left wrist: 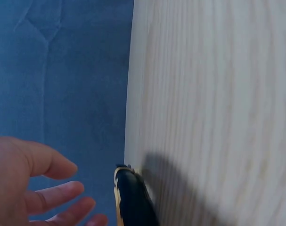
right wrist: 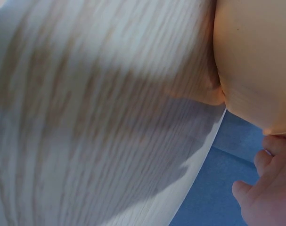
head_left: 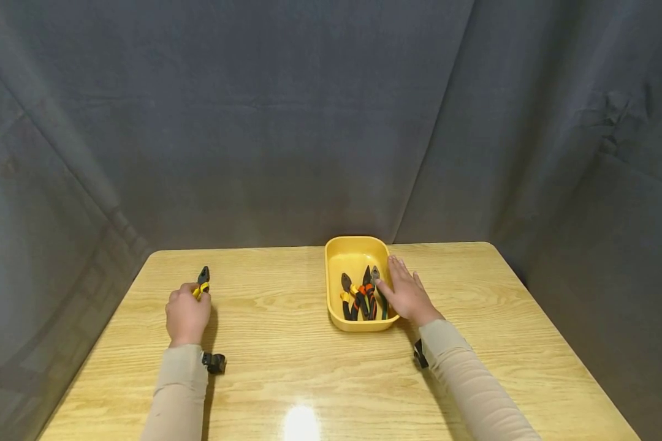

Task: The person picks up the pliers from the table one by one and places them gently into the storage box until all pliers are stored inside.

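My left hand [head_left: 189,315] is at the left of the wooden table, over a pair of black-and-yellow pliers [head_left: 204,275] whose dark jaws point away from me. In the left wrist view, the thumb and fingertips stand apart, and a gap separates them from the black, yellow-edged handle [left wrist: 133,200]. My right hand [head_left: 409,300] rests against the right side of a yellow plastic basin [head_left: 355,326], fingers stretched and thumb over the rim. Inside the basin lie several pliers, among them a yellow-and-black pair [head_left: 346,283], an orange-and-black pair [head_left: 370,294] and a dark green-handled pair [head_left: 385,306].
The light wooden table [head_left: 276,367] reaches back to a grey curtain [head_left: 254,153], which also hangs along both sides. Bare wood lies between my left hand and the basin. A black camera strap [head_left: 214,362] sits on my left wrist.
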The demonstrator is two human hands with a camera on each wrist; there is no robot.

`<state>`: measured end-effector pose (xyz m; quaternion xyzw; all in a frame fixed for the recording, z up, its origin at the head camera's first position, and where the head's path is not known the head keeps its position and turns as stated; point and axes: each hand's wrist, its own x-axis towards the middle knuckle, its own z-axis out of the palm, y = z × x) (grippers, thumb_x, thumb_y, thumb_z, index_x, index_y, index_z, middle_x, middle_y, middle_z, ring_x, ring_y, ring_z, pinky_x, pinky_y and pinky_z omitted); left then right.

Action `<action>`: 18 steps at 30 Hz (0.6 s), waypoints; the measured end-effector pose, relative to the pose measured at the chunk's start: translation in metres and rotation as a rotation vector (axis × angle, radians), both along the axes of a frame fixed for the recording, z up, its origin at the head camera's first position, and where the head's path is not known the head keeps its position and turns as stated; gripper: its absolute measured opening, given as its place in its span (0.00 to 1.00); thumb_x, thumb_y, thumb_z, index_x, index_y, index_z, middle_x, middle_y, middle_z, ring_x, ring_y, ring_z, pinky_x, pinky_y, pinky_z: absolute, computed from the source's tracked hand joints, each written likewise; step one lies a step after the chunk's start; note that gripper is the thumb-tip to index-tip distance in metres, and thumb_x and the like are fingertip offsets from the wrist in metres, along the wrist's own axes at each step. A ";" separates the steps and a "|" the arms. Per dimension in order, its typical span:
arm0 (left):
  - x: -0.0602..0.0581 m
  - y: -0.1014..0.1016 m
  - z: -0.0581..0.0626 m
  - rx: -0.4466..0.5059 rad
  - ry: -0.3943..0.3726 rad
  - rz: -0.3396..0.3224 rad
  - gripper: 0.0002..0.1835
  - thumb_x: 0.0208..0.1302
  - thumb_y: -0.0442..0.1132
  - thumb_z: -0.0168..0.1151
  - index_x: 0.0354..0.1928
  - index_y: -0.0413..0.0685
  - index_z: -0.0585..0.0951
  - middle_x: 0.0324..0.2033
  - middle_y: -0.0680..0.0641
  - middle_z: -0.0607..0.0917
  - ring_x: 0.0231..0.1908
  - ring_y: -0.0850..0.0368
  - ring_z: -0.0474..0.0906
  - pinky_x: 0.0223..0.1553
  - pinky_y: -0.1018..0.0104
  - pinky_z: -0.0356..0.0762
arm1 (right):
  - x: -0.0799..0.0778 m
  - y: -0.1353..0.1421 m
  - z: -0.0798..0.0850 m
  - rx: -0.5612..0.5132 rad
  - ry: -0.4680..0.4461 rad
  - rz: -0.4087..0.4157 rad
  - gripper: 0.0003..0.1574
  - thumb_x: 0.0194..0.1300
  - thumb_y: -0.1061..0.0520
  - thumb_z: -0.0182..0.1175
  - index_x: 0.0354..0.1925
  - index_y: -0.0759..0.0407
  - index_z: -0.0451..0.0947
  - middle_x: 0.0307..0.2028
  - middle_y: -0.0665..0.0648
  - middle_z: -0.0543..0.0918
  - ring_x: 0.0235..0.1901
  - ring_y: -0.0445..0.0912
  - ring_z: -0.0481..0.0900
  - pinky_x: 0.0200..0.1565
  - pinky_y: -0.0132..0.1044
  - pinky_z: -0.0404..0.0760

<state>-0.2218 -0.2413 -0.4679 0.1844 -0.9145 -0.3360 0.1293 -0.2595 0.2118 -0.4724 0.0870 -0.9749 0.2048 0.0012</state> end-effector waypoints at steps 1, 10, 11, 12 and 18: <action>0.000 -0.002 0.000 0.002 -0.003 0.006 0.24 0.72 0.38 0.50 0.64 0.29 0.71 0.58 0.22 0.70 0.56 0.22 0.67 0.50 0.30 0.72 | 0.000 0.000 0.000 -0.001 0.003 0.000 0.48 0.81 0.37 0.39 0.80 0.65 0.36 0.79 0.66 0.44 0.78 0.61 0.41 0.74 0.63 0.40; 0.002 -0.014 -0.002 0.025 -0.037 0.020 0.25 0.72 0.39 0.48 0.65 0.27 0.69 0.54 0.21 0.71 0.52 0.21 0.70 0.49 0.31 0.72 | 0.002 -0.001 0.002 -0.004 0.012 0.003 0.49 0.81 0.37 0.40 0.80 0.66 0.37 0.79 0.66 0.44 0.78 0.62 0.42 0.74 0.64 0.41; 0.003 -0.015 -0.002 0.029 -0.045 0.015 0.26 0.72 0.39 0.48 0.65 0.27 0.69 0.54 0.21 0.71 0.52 0.21 0.70 0.49 0.32 0.72 | 0.002 -0.001 0.002 -0.005 0.012 0.002 0.49 0.81 0.36 0.40 0.80 0.66 0.37 0.79 0.66 0.44 0.78 0.62 0.42 0.74 0.64 0.41; 0.003 -0.016 -0.002 0.034 -0.051 0.011 0.26 0.73 0.39 0.48 0.65 0.26 0.68 0.54 0.21 0.71 0.52 0.21 0.70 0.49 0.32 0.73 | 0.002 -0.001 0.002 -0.005 0.013 0.003 0.49 0.81 0.37 0.39 0.80 0.66 0.37 0.79 0.66 0.44 0.78 0.62 0.42 0.74 0.64 0.40; 0.003 -0.022 -0.003 0.029 -0.094 -0.005 0.27 0.73 0.39 0.48 0.66 0.24 0.66 0.52 0.21 0.72 0.51 0.22 0.72 0.46 0.35 0.74 | 0.001 -0.001 0.000 -0.011 0.009 0.002 0.49 0.81 0.36 0.39 0.80 0.66 0.38 0.79 0.66 0.44 0.78 0.62 0.41 0.74 0.64 0.40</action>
